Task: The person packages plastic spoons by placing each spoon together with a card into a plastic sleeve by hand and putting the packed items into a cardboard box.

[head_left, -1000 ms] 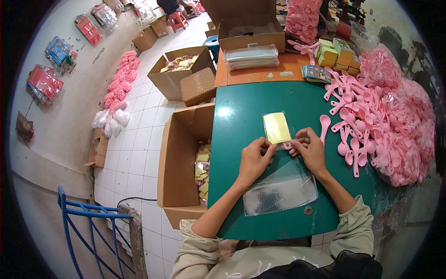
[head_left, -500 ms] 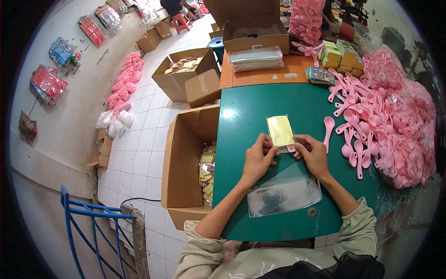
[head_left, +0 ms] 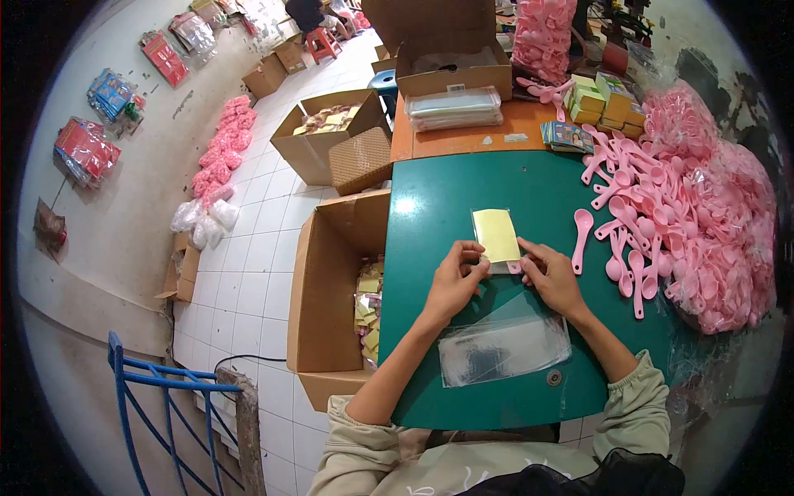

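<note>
A clear plastic bag with a yellow card (head_left: 496,236) inside lies over the green table, and a bit of pink, like a spoon handle's end, shows at its lower edge. My left hand (head_left: 453,277) pinches the bag's lower left corner between thumb and fingers. At the lower right corner, my right hand (head_left: 550,277) grips the bag the same way, beside the pink end. Below my hands lies a loose stack of clear plastic bags (head_left: 504,351). One pink spoon (head_left: 582,240) rests apart, right of my right hand.
A large heap of pink spoons (head_left: 719,240) covers the table's right side. Small cards (head_left: 566,136) and yellow boxes (head_left: 587,99) stand behind it. An open carton (head_left: 310,306) with packed pieces is left of the table (head_left: 438,190). A person sits far back.
The bag with the yellow card has shifted slightly left and down. My left hand has moved a little left, and my right index finger now reaches along the card's right edge.
</note>
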The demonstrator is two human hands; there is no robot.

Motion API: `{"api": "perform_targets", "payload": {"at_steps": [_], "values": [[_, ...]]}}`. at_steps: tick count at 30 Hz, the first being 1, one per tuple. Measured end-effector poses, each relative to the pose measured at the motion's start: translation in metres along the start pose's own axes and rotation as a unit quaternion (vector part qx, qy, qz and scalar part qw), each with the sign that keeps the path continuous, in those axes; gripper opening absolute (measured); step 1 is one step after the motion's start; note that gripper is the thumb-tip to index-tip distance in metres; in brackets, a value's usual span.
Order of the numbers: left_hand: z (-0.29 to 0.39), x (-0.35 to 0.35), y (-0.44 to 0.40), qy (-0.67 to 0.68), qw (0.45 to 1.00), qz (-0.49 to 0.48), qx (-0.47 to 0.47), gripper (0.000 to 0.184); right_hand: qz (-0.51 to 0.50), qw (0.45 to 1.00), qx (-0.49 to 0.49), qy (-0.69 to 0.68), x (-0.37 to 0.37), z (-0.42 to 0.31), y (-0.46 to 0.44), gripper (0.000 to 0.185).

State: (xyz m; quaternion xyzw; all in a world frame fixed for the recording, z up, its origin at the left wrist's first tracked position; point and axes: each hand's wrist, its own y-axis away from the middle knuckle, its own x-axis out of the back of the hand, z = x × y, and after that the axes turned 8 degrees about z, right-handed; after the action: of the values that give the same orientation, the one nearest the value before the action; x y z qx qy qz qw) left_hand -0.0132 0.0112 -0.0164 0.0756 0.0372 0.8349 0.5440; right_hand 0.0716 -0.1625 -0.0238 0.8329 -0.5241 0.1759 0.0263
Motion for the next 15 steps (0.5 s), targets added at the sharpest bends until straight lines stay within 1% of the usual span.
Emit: {"api": "perform_targets", "payload": {"at_steps": [2,3,5,6,7,8,9,10,13,14,15], "values": [[0.000,0.007,-0.002,0.011,1.000,-0.020,0.012,0.032,0.008,0.999,-0.001,-0.036,0.003,-0.002,0.000,0.031],[-0.001,0.010,-0.004,-0.001,1.000,-0.001,-0.009,0.031,0.014,0.998,-0.001,-0.054,0.005,-0.002,-0.001,0.029],[-0.003,0.016,-0.006,-0.025,0.998,0.036,-0.051,0.029,0.079,0.990,0.090,0.073,0.023,-0.006,-0.008,0.025],[0.005,0.021,-0.005,-0.044,0.997,0.053,-0.032,0.030,0.108,0.975,0.133,0.137,0.034,-0.007,-0.010,0.023],[0.001,0.025,-0.009,-0.117,0.978,0.107,-0.133,0.032,0.136,0.954,0.160,0.216,0.043,-0.007,-0.009,0.024],[-0.009,0.030,-0.016,-0.187,0.941,0.160,-0.231,0.033,0.160,0.924,0.186,0.293,0.051,-0.006,-0.008,0.026],[-0.004,0.030,-0.015,-0.253,0.887,0.211,-0.324,0.035,0.183,0.887,0.211,0.367,0.059,-0.006,-0.006,0.028],[0.000,0.028,-0.009,-0.384,0.784,0.302,-0.384,0.035,0.144,0.884,0.140,0.423,0.066,-0.007,-0.001,0.044],[0.018,0.011,0.014,-0.289,0.876,0.159,-0.352,0.033,0.103,0.897,0.051,0.427,0.069,-0.003,0.003,0.052],[0.026,-0.002,0.029,-0.310,0.900,0.080,-0.296,0.033,0.105,0.900,0.078,0.415,0.069,0.006,0.002,0.058],[0.027,-0.015,0.043,-0.328,0.915,0.002,-0.235,0.034,0.115,0.905,0.099,0.397,0.069,0.012,0.002,0.055]]}}
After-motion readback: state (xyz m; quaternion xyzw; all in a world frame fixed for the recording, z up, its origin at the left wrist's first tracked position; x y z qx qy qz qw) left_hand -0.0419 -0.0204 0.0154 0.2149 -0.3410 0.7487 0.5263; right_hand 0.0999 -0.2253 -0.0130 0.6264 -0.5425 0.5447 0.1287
